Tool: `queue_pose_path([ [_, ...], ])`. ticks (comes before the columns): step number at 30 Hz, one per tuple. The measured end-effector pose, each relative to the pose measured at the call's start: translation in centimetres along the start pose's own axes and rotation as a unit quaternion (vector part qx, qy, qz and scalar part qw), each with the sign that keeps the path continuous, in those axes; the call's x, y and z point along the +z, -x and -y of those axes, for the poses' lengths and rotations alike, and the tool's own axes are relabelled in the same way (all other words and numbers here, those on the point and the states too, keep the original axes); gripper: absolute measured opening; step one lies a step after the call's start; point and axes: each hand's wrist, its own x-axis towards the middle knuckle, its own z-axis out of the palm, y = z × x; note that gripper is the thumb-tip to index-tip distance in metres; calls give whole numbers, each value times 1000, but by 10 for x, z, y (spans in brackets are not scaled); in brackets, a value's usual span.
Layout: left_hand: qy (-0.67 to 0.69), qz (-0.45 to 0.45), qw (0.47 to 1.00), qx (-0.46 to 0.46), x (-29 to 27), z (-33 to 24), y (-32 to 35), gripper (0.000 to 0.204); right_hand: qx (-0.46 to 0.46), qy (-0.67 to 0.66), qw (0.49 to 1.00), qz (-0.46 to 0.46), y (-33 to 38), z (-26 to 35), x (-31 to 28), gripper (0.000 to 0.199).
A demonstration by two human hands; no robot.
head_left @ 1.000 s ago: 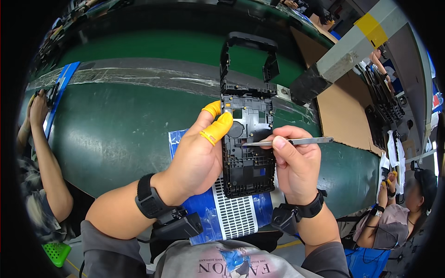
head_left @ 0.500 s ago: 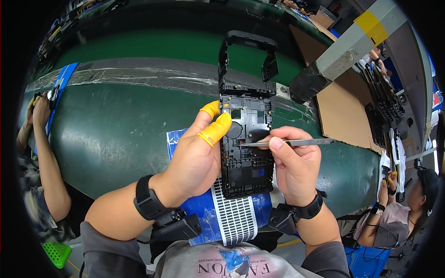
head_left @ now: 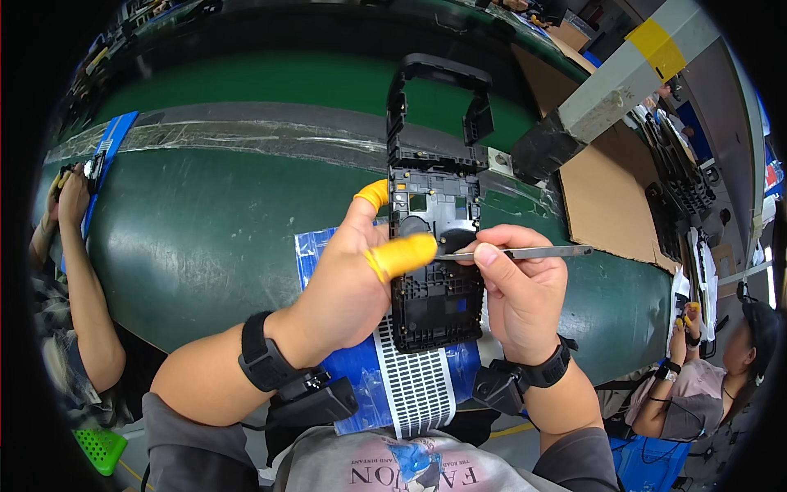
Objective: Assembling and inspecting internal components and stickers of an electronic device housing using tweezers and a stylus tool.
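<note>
My left hand [head_left: 344, 287] holds a black plastic housing [head_left: 438, 320] upright by its left side. Yellow finger cots cover the thumb and a finger. That thumb lies across the front of the housing, at the tip of a pair of metal tweezers [head_left: 541, 252]. My right hand [head_left: 525, 287] pinches the tweezers level, their tip pointing left over the middle of the housing. The top of the housing is an open rectangular frame; below it are ribs, small brass-coloured dots and round recesses. Whatever is under the thumb and the tweezer tip is hidden.
Under my hands a blue board carries a white sheet with black slots [head_left: 414, 377]. A green table [head_left: 197, 238] spreads around it. A grey post [head_left: 607, 98] and cardboard [head_left: 611, 197] stand to the right. Co-workers sit at both sides; a green crate [head_left: 102, 451] is lower left.
My left thumb has moved right and down across the housing, from its upper left edge to the tweezer tip. The right hand and tweezers have stayed nearly still.
</note>
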Motion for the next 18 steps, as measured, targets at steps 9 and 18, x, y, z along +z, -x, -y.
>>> queue_pose_path([
  [9, -58, -20, 997, 53, -2, 2, -8, 60, 7, -54, 998, -19, -10, 12, -12, 16],
  [18, 13, -90, 996, -11, -62, -58, -138, 29, -18, -53, 996, -69, -23, -7, -19, 15],
])
